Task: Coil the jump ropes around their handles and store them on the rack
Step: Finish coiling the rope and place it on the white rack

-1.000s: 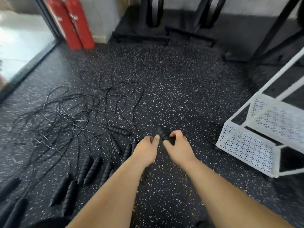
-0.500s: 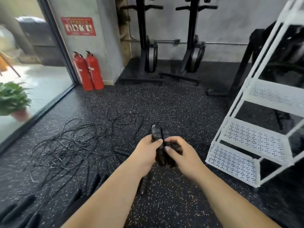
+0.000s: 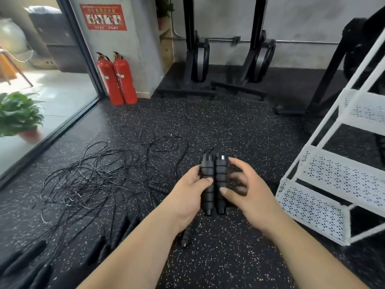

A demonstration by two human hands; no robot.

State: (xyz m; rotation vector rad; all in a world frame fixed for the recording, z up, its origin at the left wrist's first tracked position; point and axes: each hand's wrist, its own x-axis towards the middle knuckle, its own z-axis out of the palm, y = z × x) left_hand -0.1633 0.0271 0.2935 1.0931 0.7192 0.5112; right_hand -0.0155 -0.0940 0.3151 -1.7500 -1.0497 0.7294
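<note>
Two handles gripped in left hand, right hand fingers spread alongside; guessing coiling's done, rack at 3 o'clock next.

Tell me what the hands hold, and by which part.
The left hand grips the two jump rope handles, side by side, around their middle. The right hand has its thumb on the right one's lower half; a firm grip cannot be told.

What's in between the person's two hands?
Two black jump rope handles, side by side. The left hand grips them; the right hand touches one with its thumb. The head view shows it.
</note>
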